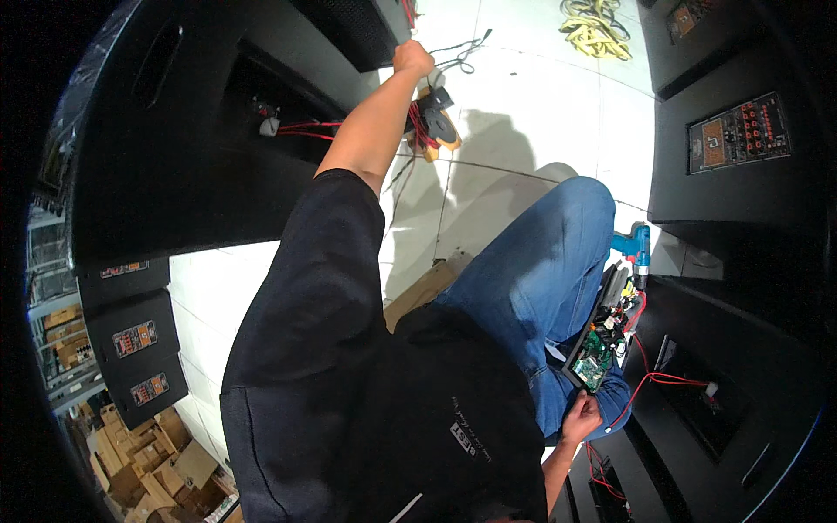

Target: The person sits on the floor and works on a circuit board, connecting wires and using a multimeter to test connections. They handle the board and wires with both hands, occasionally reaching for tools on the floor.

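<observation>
My left hand [414, 59] is reached out far ahead, its fingers closed in a fist beside a black speaker cabinet [349, 30]. What it grips is hidden; a thin black cable [459, 61] shows right by it. Below the fist, a dark roll and a black block [438, 98] lie with red wires and yellow-tan pieces on the floor. By my bent right leg, my right hand [582, 418] pinches the lower corner of an amplifier panel [593, 349]. The panel leans against my jeans, its green circuit boards and wires facing up.
A blue cordless drill [634, 244] lies beyond the panel. Red wires [676, 379] run from an opening in the right cabinet; the left cabinet [174, 174] has red wires too. A yellow strap bundle [597, 30] lies far off. Cardboard boxes [157, 453] are piled at lower left.
</observation>
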The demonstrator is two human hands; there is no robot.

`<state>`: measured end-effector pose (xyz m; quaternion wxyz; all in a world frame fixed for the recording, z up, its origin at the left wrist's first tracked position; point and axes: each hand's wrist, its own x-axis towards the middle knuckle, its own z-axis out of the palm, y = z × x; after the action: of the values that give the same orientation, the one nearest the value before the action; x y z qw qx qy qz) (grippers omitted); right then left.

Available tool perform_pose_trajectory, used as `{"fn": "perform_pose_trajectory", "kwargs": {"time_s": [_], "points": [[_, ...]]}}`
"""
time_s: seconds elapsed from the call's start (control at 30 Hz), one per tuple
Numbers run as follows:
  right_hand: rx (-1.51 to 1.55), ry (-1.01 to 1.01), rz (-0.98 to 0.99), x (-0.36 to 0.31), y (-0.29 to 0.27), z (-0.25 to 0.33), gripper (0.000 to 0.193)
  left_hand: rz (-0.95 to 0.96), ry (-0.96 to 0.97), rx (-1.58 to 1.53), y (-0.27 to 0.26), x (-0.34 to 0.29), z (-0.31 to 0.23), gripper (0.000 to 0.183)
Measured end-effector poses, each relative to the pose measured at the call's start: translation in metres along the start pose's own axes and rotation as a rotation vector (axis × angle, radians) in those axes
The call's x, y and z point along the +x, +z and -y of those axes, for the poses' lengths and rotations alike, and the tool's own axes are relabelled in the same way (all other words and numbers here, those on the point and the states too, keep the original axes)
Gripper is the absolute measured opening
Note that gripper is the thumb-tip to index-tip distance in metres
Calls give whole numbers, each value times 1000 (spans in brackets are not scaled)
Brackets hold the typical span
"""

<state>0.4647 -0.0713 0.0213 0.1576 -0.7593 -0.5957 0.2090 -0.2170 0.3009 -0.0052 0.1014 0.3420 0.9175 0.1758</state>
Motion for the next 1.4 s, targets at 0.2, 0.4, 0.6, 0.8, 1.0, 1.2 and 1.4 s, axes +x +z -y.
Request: {"fn": "perform_pose_trajectory", "kwargs": {"time_s": [0.2,0.4,0.6,0.8,1.0,1.2,1.4], "points": [[-19,50,-2,0,2,-1,35,68,190,11,18,-4,-33,44],[-67,30,-5,3,1,2,35,345,506,-58,38,-72,-63,34],[-8,-4,-68,-2,7,-4,34,-55,338,-2,36,-6,-47,31],[-68,70,-43,1,4,5,33,151,246,152,41,101,0,39],[-88,56,-62,3,5,9,35,411,260,308,84,125,-10,44],[-92,44,-5,10,6,3,34,552,232,350,163,168,28,53],[-91,101,34,7,3,4,30,591,165,191,192,193,-8,48]]}}
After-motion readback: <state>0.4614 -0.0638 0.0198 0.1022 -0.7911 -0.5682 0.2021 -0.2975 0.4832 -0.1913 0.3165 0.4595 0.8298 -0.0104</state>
